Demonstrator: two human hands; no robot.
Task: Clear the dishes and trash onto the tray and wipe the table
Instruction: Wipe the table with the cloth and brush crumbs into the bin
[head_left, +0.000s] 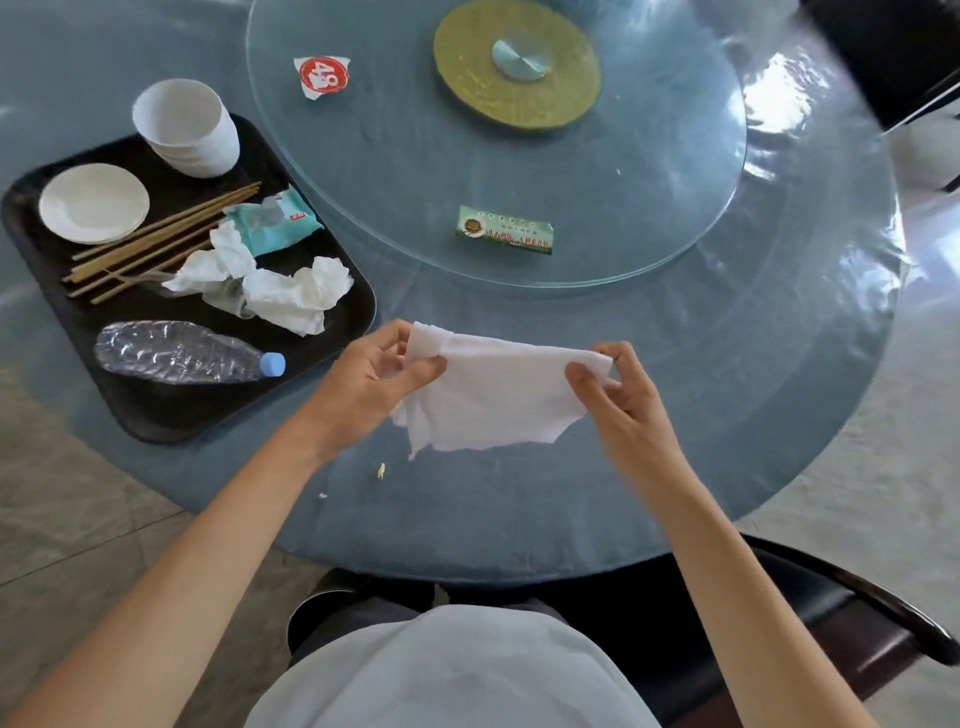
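Observation:
A white wipe (493, 395) hangs spread out above the near part of the round blue table (519, 519). My left hand (374, 379) pinches its left corner and my right hand (618, 395) pinches its right corner. A black tray (156, 415) lies at the left with stacked white bowls (184, 127), a small white plate (93, 202), several chopsticks (150, 244), a teal wrapper (272, 221), crumpled tissues (291, 291) and a crushed plastic bottle (182, 353). A yellowish crumb (381, 471) and a white speck (322, 495) lie on the table below the wipe.
A glass turntable (649, 171) with a gold hub (517, 65) covers the table's middle. On it lie a red-and-white wrapper (322, 75) and a green packet (504, 229). A dark chair (857, 618) stands at the lower right, another at the top right.

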